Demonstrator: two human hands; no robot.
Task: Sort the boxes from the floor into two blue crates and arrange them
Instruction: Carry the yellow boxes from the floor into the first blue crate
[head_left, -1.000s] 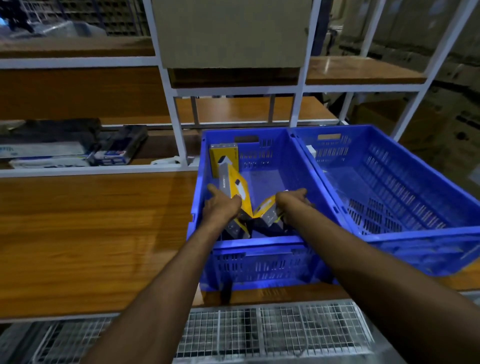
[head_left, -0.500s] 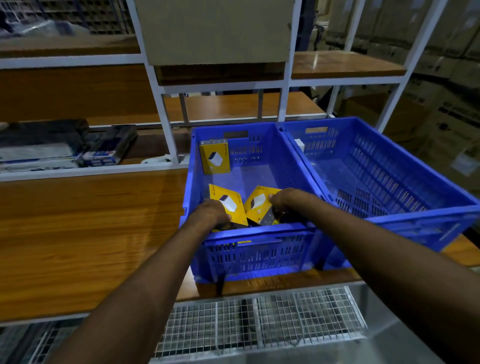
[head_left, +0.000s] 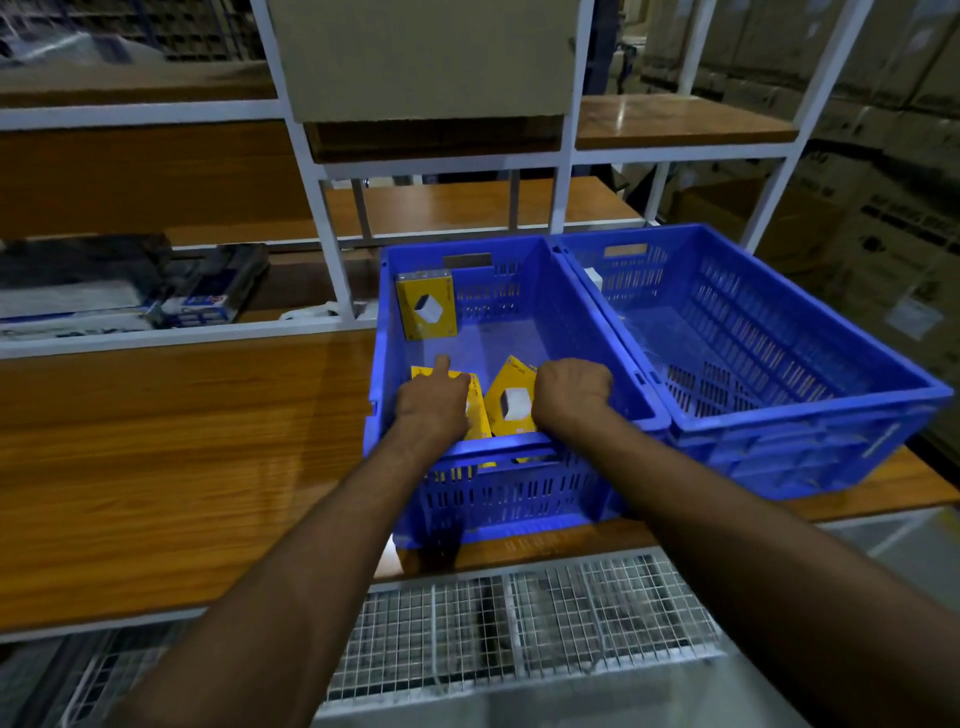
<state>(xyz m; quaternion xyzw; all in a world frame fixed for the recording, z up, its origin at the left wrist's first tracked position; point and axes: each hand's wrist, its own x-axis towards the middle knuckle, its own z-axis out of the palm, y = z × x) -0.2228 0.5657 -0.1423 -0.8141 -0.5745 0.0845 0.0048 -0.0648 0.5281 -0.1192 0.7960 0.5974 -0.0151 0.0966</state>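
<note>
Both blue crates are sitting side by side at the right end of the worktop (head_left: 182, 441), walls touching. The left crate (head_left: 385, 332) is taking the yellow stock. One upright yellow box (head_left: 426, 307) is leaning against its far wall in the far-left corner, face outward.

Two more are lying against the near wall. The left hand (head_left: 434, 401) is resting on the near-left yellow box (head_left: 480, 415) with the forefinger straight. Whether the other fingers are gripping cannot be told. The right hand (head_left: 571, 389) is curling tightly at the right edge of the tilted yellow box (head_left: 511, 401) and appears to be holding it.

In my judgement, the hands are squaring these two along the near wall so that a row can form. The right crate (head_left: 753, 332) is holding only a white box (head_left: 593, 278) in its far-left corner, which suggests sorting by colour.
</note>
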